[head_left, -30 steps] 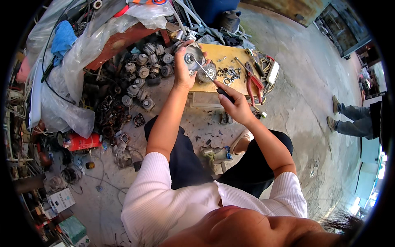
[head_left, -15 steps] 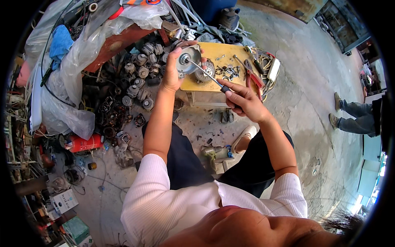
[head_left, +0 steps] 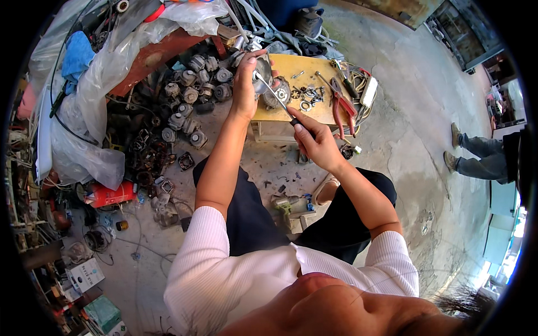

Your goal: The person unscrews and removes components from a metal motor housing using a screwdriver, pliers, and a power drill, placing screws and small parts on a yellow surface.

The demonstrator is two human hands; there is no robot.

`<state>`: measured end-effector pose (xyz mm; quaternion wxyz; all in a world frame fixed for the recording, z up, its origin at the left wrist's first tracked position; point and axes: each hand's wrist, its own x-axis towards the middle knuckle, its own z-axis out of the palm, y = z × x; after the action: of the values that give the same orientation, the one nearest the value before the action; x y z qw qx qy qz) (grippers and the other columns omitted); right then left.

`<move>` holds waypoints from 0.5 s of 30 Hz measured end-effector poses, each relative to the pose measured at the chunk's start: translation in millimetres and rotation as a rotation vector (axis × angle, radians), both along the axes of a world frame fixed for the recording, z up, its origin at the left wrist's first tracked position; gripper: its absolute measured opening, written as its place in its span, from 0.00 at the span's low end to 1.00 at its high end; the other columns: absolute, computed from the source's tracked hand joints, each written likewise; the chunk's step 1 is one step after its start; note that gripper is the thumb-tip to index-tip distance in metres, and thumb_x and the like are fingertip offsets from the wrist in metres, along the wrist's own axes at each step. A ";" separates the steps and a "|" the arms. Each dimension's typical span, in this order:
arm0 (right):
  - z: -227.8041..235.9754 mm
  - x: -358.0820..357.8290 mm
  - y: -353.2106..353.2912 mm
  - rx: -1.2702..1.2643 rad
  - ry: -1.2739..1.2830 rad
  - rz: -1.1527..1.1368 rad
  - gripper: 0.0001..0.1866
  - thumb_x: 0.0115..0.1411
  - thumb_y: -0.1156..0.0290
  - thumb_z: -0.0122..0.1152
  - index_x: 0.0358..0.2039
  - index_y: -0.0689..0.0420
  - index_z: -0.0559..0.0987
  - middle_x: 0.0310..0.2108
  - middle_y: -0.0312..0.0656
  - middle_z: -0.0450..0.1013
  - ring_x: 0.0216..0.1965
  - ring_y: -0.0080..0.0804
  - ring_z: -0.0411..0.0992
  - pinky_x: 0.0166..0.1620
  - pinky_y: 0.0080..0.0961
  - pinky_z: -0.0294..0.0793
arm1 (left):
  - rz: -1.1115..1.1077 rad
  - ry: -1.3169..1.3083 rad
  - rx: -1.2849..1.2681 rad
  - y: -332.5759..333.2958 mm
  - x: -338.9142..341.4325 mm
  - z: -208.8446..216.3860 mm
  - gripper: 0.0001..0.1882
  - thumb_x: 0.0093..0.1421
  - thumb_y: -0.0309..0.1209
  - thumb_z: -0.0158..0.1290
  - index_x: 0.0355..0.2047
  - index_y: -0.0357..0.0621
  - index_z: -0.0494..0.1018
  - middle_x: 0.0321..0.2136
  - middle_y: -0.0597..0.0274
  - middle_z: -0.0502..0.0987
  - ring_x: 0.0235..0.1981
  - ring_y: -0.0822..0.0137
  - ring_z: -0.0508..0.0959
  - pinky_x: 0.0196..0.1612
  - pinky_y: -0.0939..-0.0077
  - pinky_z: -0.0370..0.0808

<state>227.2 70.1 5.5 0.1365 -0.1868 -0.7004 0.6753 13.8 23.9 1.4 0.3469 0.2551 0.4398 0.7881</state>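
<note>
My left hand (head_left: 245, 89) grips a grey metal motor end cover (head_left: 263, 66) by its rim, above the left edge of a low yellow-topped table (head_left: 314, 63). The cover is tilted, so less of its inner face shows. My right hand (head_left: 317, 140) is closed around the dark handle of a screwdriver (head_left: 278, 101). Its shaft slants up and left to the middle of the cover; whether the tip touches a ring there I cannot tell. Just below the cover, a round motor part (head_left: 278, 94) lies on the table.
Small metal parts (head_left: 305, 96), red-handled pliers (head_left: 342, 106) and a white power strip (head_left: 369, 92) with coiled cable lie to the right. Several used motors (head_left: 190, 94) are heaped on the left floor. A green drill (head_left: 284, 206) stands below. Another person's legs (head_left: 482, 157) are far right.
The end cover has tilted, turning its inner face more to the right. My right hand and the screwdriver have shifted slightly left, and the view has moved a little.
</note>
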 end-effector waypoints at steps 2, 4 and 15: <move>12.8 3.1 9.0 -0.009 -0.043 0.028 0.23 0.69 0.68 0.48 0.64 0.52 0.68 0.22 0.24 0.60 0.21 0.12 0.53 0.25 0.11 0.56 | -0.052 0.006 -0.026 -0.7 -1.5 -1.6 0.26 0.65 0.49 0.39 0.55 0.44 0.66 0.43 0.55 0.76 0.39 0.63 0.80 0.41 0.63 0.81; 39.1 10.7 36.1 -0.214 -0.191 0.159 0.23 0.69 0.68 0.48 0.64 0.50 0.67 0.18 0.24 0.58 0.19 0.12 0.54 0.23 0.13 0.57 | -0.151 0.042 -0.073 -7.1 -6.0 -1.2 0.26 0.65 0.48 0.39 0.55 0.43 0.67 0.42 0.54 0.76 0.38 0.63 0.80 0.38 0.65 0.81; -3.8 1.8 -3.3 0.053 -0.046 -0.021 0.24 0.69 0.69 0.47 0.65 0.54 0.66 0.29 0.31 0.73 0.26 0.16 0.61 0.35 0.18 0.68 | -0.149 -0.084 0.039 0.5 -2.0 1.9 0.25 0.65 0.47 0.40 0.53 0.43 0.67 0.39 0.56 0.76 0.36 0.64 0.79 0.37 0.66 0.80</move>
<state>229.0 66.8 1.7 0.1321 -0.2059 -0.7191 0.6504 11.8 24.4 3.2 0.4178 0.2608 0.3892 0.7785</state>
